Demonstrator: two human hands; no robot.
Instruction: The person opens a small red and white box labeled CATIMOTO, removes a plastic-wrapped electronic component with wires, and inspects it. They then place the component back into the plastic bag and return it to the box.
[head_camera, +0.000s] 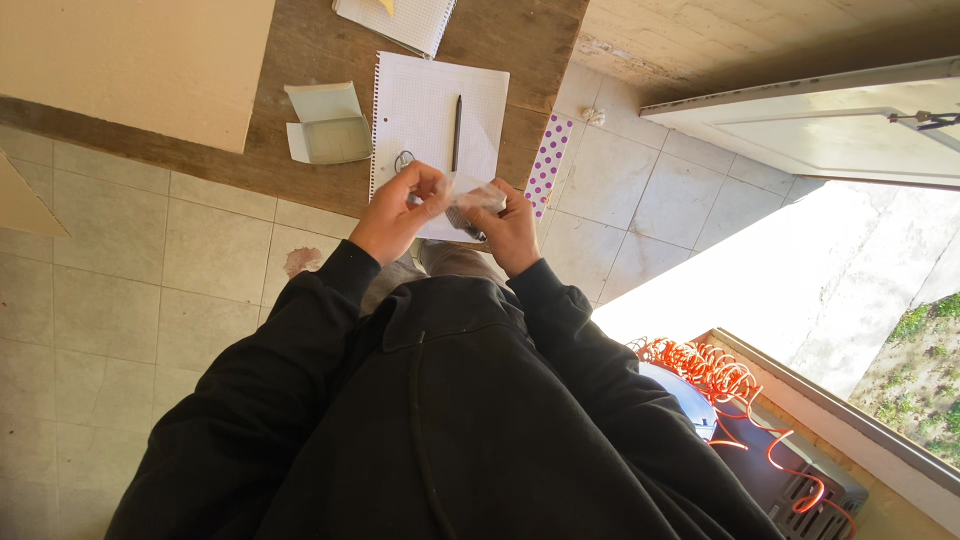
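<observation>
Your left hand (395, 215) and right hand (512, 228) both pinch a small clear plastic packet (470, 197), its long axis running left to right between them, just above the counter's (310, 60) near edge. Behind it lie a grid notepad (435, 105) with a black pen (457, 120) pointing away, a pale folded carton (328, 125) left, and a purple-dotted strip (548, 155) overhanging the edge. Tiled floor (150, 280) lies open to your left.

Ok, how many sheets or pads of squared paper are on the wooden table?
2. One spiral-bound squared sheet lies in front of the hands with a pen on it; one squared pad sits at the table's far edge, partly out of frame.
</observation>
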